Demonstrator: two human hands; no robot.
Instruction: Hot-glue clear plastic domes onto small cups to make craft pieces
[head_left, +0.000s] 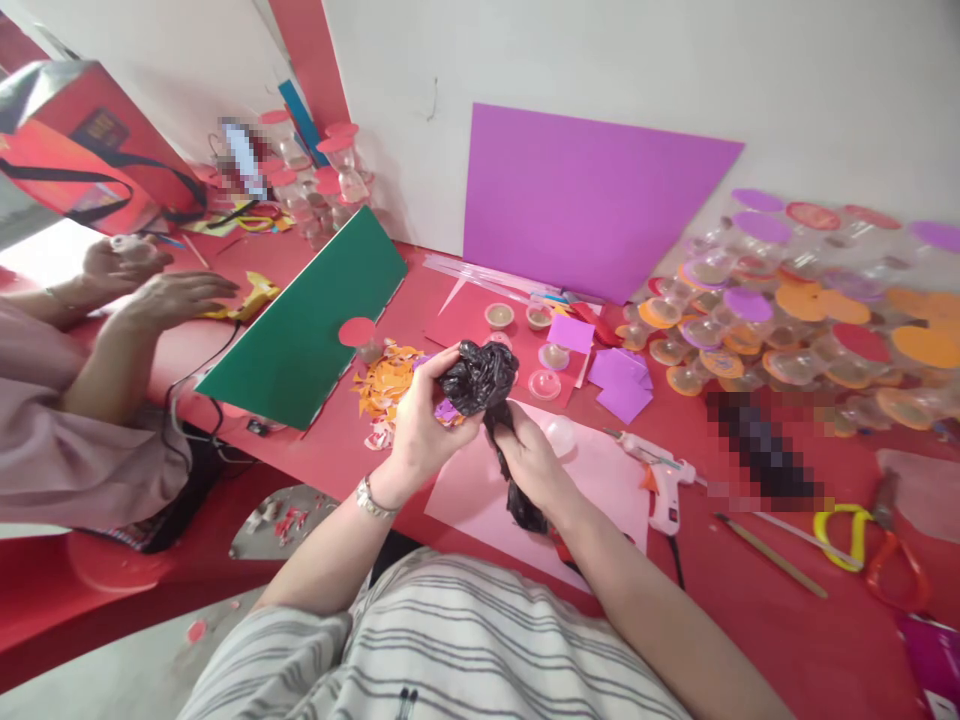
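Note:
A crumpled black plastic bag (480, 376) is bunched up in front of me, above the pink sheet (600, 490). My left hand (424, 420) is wrapped round the balled upper part of it. Lower down, my right hand (529, 455) grips the twisted part, and a loose end hangs below toward the table edge. A clear plastic cup (559, 436) sits on the pink sheet just beyond my right hand. Orange paper scraps (386, 385) lie in a heap to the left of my left hand.
To the right are a hot glue gun (660, 475), scissors (862, 540), a wooden stick (772, 555) and many stacked cup pieces with coloured discs (780, 290). Purple paper squares (622, 382) lie farther back. A green board (315, 320) separates me from a co-worker's hands (169, 295) at left.

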